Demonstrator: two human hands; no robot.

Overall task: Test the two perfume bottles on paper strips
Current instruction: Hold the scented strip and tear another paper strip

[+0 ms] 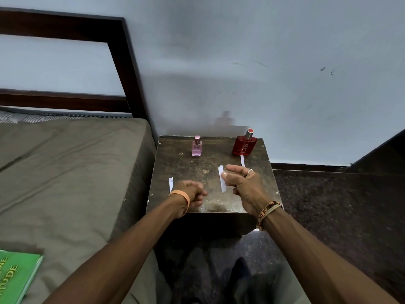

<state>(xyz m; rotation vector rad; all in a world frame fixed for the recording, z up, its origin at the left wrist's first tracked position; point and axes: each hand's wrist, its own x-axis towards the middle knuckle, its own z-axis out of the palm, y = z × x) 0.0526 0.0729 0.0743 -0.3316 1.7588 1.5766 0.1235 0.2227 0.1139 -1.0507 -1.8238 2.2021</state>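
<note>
A small pink perfume bottle (pixel 196 146) stands capped at the back of the dark side table (pixel 175 167). At the table's back right stands a larger red perfume bottle (pixel 244 144) with a silver cap. My right hand (pixel 242 185) pinches a white paper strip (pixel 222 178) between thumb and forefinger above the table. My left hand (pixel 191 193) hovers over the front left of the table with its fingers curled and nothing visible in them. A second strip (pixel 171 183) lies just left of that hand, and a third strip (pixel 242 160) lies in front of the red bottle.
A bed with a brown sheet (pixel 76 172) and dark wooden headboard (pixel 122 62) borders the table on the left. A green book (pixel 17 277) lies on the bed's near corner. A pale wall stands behind the table, and dark floor (pixel 328 205) stretches to the right.
</note>
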